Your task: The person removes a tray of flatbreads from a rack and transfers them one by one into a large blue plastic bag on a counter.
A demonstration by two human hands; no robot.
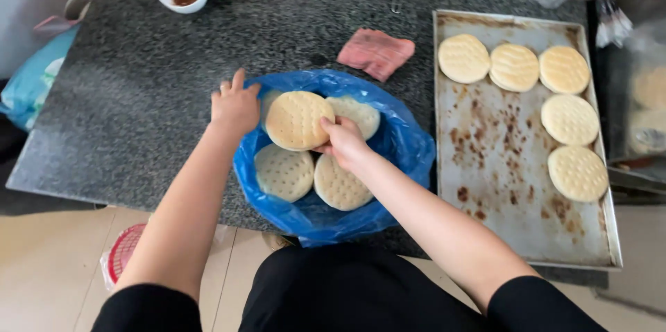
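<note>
I stand at a dark speckled granite countertop point(146, 89) that fills most of my view. Its near edge runs diagonally across the lower frame. Below it lies a pale beige tiled floor point(48, 269) with visible grout lines. On the floor, just beside the counter edge, sits a red mesh basket point(125, 252). At the far left, a light blue bag point(31, 86) rests against the counter's side, before a pale wall point(28, 6). The lighting is soft and even, producing no hard shadows. At the right edge, a dark, blurred area shows stacked metal surfaces I cannot identify.
</note>
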